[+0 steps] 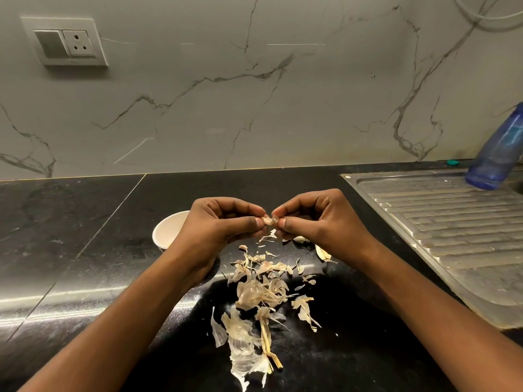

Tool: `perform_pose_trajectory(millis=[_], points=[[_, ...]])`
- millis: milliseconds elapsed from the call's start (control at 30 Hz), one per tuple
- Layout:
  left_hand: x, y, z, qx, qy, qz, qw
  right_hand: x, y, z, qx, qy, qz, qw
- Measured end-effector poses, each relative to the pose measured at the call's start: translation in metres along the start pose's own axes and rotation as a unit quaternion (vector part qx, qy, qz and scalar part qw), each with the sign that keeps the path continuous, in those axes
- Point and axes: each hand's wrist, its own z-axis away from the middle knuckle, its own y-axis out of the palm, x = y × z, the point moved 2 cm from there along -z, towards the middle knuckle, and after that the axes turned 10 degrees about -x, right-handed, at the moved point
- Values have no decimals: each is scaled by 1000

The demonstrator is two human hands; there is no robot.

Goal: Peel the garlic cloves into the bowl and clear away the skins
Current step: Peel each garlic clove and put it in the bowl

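Both hands meet above the black counter. My left hand (226,222) and my right hand (314,219) each pinch one small garlic clove (270,220) between thumb and fingertips. A strip of skin hangs below the clove. A white bowl (167,232) stands on the counter just left of and partly behind my left hand; its inside is mostly hidden. Several dry garlic skins (260,295) and a stalk lie scattered on the counter below my hands. An unpeeled clove (322,253) lies under my right wrist.
A steel sink drainboard (452,230) takes up the right side of the counter. A blue plastic bottle (498,154) stands at its far end against the marble wall. A wall socket (66,42) is at upper left.
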Motion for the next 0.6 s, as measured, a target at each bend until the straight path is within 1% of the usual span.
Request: perform_pose_trajectory(millis=[233, 333, 600], points=[[-2, 0, 0, -8, 9, -9, 1000, -2, 3, -1, 14, 1, 13, 1000], [-2, 1, 0, -9, 29, -34, 999, 1, 3, 1, 28, -10, 21, 999], [0, 4, 2, -13, 90, -111, 990, 0, 6, 3, 37, -74, 128, 988]])
